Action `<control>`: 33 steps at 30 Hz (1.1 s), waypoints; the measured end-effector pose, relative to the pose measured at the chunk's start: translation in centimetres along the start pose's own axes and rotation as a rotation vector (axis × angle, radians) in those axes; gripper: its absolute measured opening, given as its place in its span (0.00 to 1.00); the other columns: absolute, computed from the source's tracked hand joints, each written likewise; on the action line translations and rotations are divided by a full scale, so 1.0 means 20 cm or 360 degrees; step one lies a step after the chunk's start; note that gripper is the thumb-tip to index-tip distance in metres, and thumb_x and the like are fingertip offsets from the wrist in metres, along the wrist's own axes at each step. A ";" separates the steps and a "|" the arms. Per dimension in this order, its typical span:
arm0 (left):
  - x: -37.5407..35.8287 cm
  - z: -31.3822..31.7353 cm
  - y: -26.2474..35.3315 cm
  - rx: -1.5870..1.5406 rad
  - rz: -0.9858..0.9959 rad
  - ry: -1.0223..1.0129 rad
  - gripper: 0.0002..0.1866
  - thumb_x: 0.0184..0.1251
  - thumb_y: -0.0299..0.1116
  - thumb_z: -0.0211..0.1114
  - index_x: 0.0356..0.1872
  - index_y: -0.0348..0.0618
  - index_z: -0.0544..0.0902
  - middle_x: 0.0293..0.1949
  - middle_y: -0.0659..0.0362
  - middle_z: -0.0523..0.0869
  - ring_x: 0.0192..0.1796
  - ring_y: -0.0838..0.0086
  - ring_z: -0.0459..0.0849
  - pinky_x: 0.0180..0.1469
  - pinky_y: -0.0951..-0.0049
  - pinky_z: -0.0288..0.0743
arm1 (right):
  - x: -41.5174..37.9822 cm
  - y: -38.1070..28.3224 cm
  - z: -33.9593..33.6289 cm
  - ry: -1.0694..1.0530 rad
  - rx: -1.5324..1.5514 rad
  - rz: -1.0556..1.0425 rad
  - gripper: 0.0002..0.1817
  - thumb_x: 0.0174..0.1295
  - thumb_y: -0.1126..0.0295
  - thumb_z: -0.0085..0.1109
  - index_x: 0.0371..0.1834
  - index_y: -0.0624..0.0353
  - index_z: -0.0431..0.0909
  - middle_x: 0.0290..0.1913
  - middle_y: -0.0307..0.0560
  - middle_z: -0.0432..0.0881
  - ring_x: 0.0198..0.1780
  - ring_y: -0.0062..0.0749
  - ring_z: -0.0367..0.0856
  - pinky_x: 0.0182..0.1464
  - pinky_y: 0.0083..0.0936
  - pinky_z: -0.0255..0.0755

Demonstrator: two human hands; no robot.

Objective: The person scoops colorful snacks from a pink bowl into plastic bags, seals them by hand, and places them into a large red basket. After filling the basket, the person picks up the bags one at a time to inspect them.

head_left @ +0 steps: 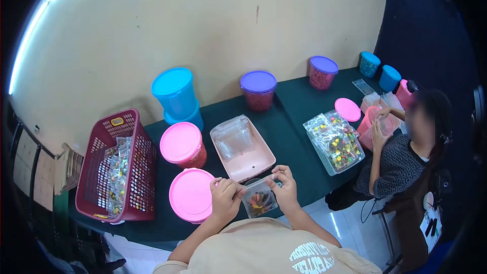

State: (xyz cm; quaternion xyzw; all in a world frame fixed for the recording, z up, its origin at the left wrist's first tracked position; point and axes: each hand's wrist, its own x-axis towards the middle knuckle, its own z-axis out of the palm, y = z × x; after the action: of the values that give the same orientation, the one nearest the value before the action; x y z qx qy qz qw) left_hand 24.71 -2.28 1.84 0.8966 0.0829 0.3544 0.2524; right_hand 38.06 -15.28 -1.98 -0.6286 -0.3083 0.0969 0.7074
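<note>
Close to my body, a small clear plastic bag [259,204] with dark, red and yellowish pieces in its lower part hangs upright between my hands. The fingers of my left hand [227,198] are closed in a pinch on its upper left edge. On the upper right side, my right hand [284,189] pinches it too. A pale pink tray [257,165] just beyond the hands has a stack of clear flat bags [233,139] in it. Left of my left hand lies a round pink lid [192,195]. Part of something round behind the bag is hidden.
A maroon basket [139,172] on the left contains filled bags. Lidded tubs stand behind: pink [182,144], blue [173,89] and purple [258,89]. Right of centre sits a clear bin [332,142] of filled bags. A co-worker [390,162] at the right handles a pink container [370,127].
</note>
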 end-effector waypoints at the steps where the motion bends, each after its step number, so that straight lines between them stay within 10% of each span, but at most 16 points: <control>1: -0.01 -0.02 -0.01 0.0016 -0.0036 0.0075 0.05 0.59 0.31 0.64 0.26 0.45 0.78 0.27 0.61 0.78 0.35 0.67 0.76 0.51 0.60 0.60 | 0.01 0.00 0.02 -0.0067 0.0068 -0.0030 0.05 0.53 0.73 0.67 0.27 0.61 0.80 0.45 0.42 0.70 0.50 0.28 0.69 0.54 0.26 0.62; 4: -0.05 -0.05 -0.05 0.0041 -0.0057 0.0209 0.05 0.60 0.30 0.63 0.28 0.43 0.77 0.28 0.59 0.78 0.37 0.66 0.75 0.49 0.65 0.61 | 0.01 -0.01 0.09 -0.0162 0.0134 -0.0076 0.05 0.53 0.74 0.67 0.28 0.62 0.79 0.46 0.46 0.75 0.51 0.30 0.72 0.56 0.26 0.63; 6: -0.12 -0.01 -0.11 -0.0439 -0.0566 0.1079 0.05 0.62 0.28 0.62 0.35 0.41 0.76 0.35 0.55 0.77 0.40 0.67 0.74 0.50 0.69 0.63 | 0.03 0.01 0.16 -0.0056 0.0453 0.0050 0.05 0.54 0.74 0.66 0.28 0.63 0.80 0.45 0.46 0.81 0.54 0.32 0.74 0.57 0.29 0.65; 8: -0.24 -0.09 -0.18 -0.0347 -0.0523 0.0995 0.12 0.61 0.30 0.63 0.42 0.39 0.73 0.45 0.50 0.74 0.46 0.69 0.73 0.51 0.72 0.64 | 0.05 0.02 0.20 -0.0004 0.0412 -0.0122 0.04 0.56 0.74 0.64 0.31 0.63 0.81 0.45 0.48 0.83 0.56 0.35 0.74 0.58 0.32 0.65; 10: -0.27 -0.17 -0.13 -0.0433 -0.0418 0.0187 0.21 0.58 0.34 0.68 0.49 0.39 0.71 0.53 0.48 0.70 0.54 0.65 0.71 0.55 0.68 0.65 | 0.01 -0.02 0.27 -0.0278 0.0248 -0.0169 0.05 0.59 0.73 0.62 0.36 0.62 0.81 0.51 0.49 0.81 0.59 0.37 0.73 0.61 0.33 0.63; 13: -0.25 -0.16 -0.04 -0.0382 -0.0529 0.0250 0.32 0.54 0.41 0.72 0.57 0.39 0.69 0.55 0.48 0.70 0.59 0.57 0.70 0.61 0.63 0.64 | -0.05 -0.10 0.39 -0.0823 0.0238 -0.0316 0.12 0.62 0.72 0.57 0.49 0.59 0.80 0.60 0.49 0.74 0.63 0.42 0.69 0.64 0.36 0.60; 17: -0.28 -0.23 -0.04 -0.0249 -0.0700 0.0692 0.09 0.64 0.35 0.61 0.40 0.42 0.79 0.42 0.56 0.82 0.48 0.63 0.78 0.56 0.60 0.62 | -0.05 -0.10 0.50 -0.1072 0.0181 -0.0469 0.14 0.61 0.71 0.57 0.51 0.57 0.78 0.57 0.49 0.75 0.58 0.44 0.69 0.62 0.38 0.60; 22: -0.38 -0.33 0.00 0.0427 -0.0595 0.0551 0.04 0.60 0.31 0.62 0.35 0.48 0.81 0.35 0.66 0.84 0.42 0.70 0.78 0.50 0.62 0.56 | 0.02 -0.21 0.58 -0.0871 -0.0237 -0.0849 0.16 0.49 0.69 0.68 0.42 0.54 0.80 0.49 0.47 0.76 0.53 0.40 0.68 0.56 0.37 0.61; 25: -0.42 -0.37 0.03 0.0673 -0.0578 0.0497 0.03 0.57 0.31 0.64 0.32 0.48 0.82 0.32 0.65 0.83 0.39 0.72 0.77 0.48 0.64 0.57 | 0.07 -0.19 0.58 -0.1330 -0.0586 -0.1110 0.09 0.48 0.67 0.68 0.33 0.49 0.81 0.46 0.35 0.78 0.52 0.37 0.71 0.66 0.57 0.50; 33: -0.41 -0.41 0.03 0.0516 -0.0552 0.0567 0.02 0.58 0.33 0.63 0.31 0.49 0.81 0.30 0.67 0.82 0.36 0.72 0.75 0.45 0.65 0.56 | 0.19 -0.24 0.54 -0.1522 -0.0490 -0.0940 0.09 0.45 0.70 0.68 0.31 0.52 0.80 0.44 0.38 0.76 0.51 0.40 0.69 0.63 0.55 0.53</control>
State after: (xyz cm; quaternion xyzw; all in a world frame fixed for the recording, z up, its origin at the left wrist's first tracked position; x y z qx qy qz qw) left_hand 13.15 -2.31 2.35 0.8214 0.3334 0.4399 0.1441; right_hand 33.77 -5.26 3.87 -0.4979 -0.7663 0.1226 0.3871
